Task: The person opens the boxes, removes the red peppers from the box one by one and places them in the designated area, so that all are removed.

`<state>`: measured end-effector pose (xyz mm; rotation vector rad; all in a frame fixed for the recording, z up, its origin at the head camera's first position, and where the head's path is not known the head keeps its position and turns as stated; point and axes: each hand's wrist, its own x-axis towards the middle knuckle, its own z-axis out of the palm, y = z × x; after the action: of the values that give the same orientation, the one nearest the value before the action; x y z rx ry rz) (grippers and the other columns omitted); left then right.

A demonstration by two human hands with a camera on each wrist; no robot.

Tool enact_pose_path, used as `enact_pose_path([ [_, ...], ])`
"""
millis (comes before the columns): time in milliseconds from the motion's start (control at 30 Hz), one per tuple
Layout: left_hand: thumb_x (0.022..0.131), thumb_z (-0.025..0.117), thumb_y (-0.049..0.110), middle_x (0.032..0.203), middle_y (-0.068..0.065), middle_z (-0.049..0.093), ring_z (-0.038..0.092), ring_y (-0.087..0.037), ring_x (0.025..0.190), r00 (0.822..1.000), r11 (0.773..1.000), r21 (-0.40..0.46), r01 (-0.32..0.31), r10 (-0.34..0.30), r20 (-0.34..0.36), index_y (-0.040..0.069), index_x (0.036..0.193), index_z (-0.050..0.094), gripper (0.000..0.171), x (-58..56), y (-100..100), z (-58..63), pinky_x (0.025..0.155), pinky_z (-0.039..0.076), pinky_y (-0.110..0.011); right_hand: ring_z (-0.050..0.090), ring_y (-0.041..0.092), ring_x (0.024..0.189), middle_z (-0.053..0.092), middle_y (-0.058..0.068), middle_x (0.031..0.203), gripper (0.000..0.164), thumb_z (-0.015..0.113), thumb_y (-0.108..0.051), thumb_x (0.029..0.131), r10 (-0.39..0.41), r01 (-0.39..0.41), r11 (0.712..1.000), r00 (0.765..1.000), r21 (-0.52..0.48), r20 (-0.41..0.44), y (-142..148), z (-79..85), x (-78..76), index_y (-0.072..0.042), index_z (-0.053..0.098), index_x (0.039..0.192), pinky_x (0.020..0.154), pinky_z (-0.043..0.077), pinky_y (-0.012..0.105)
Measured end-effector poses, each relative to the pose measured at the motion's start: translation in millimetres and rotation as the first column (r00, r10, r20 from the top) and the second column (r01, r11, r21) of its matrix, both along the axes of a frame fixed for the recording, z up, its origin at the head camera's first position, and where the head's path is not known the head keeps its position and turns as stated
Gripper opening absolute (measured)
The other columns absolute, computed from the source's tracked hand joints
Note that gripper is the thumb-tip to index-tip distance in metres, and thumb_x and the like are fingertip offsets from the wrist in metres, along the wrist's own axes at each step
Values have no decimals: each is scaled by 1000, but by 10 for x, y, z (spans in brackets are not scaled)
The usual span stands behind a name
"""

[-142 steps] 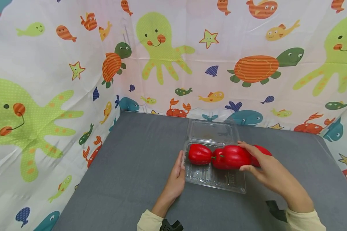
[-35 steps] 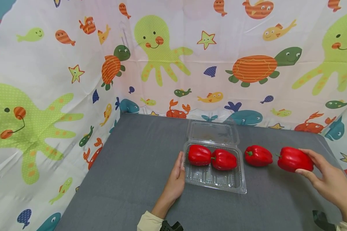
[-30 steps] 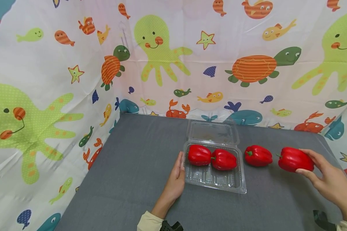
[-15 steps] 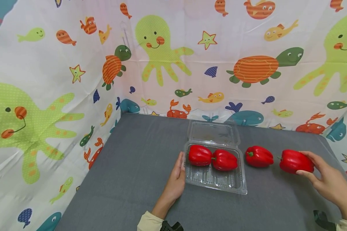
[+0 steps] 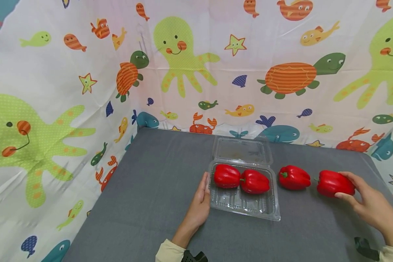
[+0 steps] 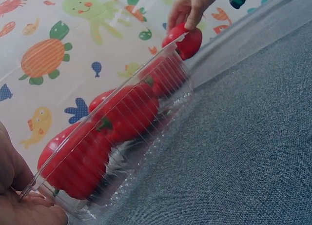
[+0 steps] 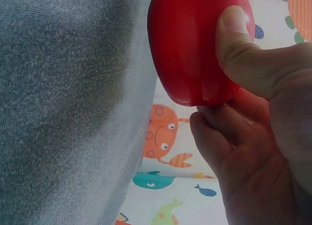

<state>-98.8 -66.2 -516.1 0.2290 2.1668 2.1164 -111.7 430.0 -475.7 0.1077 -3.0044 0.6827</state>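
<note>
Over woven cloth [image 5: 144, 203], the right hand [image 5: 368, 203] grips a glossy pepper [image 5: 333, 183], the straight-fingered left hand [image 5: 198, 208] touching a plastic box [image 5: 240, 203].

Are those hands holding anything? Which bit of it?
The right hand grips a glossy, blocky red bell pepper by its stemless end. The left hand touches the left side of a clear, rectangular plastic box.

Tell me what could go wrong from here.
The pepper in the right hand is glossy and held by one end, so it might slip and roll. The loose pepper lies on the cloth between the held pepper and the plastic box, so it could get knocked. The left hand touches the box only along one side, so a bump might turn it.
</note>
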Motion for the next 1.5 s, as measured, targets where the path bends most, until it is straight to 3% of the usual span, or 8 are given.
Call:
enact_pose_path([
  [733, 114, 35, 4, 177, -3, 14, 10, -19, 163, 1000, 1000, 7, 4, -4, 3, 8, 170, 10, 62, -7, 4, -16, 130, 10, -43, 41, 65, 112, 42, 46, 134, 85, 81, -27, 94, 22, -23, 1000, 999, 20, 40, 66, -111, -101, 10, 32, 153, 86, 44, 83],
  [1033, 113, 35, 1, 177, -4, 15, 12, -20, 162, 1000, 1000, 12, -2, 1, 6, 5, 170, 10, 62, 4, 17, 4, 129, 10, -36, 40, 65, 114, 40, 46, 135, 86, 82, -27, 93, 15, -16, 1000, 998, 19, 53, 101, -148, -107, 10, 32, 153, 87, 44, 83],
  [1300, 112, 34, 0, 177, -8, 14, 11, -24, 163, 1000, 1000, 9, -3, 3, -13, 3, 169, 10, 62, -5, 14, 3, 129, 10, -36, 36, 67, 123, 35, 48, 146, 84, 77, -28, 97, 41, -41, 999, 999, 4, 33, 128, -166, -136, 6, 31, 159, 88, 39, 85],
  [1500, 112, 34, -1, 177, -8, 15, 12, -24, 163, 1000, 1000, 10, -5, 5, -13, 3, 169, 10, 62, 0, 13, 6, 127, 12, -27, 32, 69, 130, 29, 49, 152, 83, 74, -26, 100, 50, -50, 999, 998, -1, 41, 143, -174, -152, 5, 28, 161, 91, 35, 86],
])
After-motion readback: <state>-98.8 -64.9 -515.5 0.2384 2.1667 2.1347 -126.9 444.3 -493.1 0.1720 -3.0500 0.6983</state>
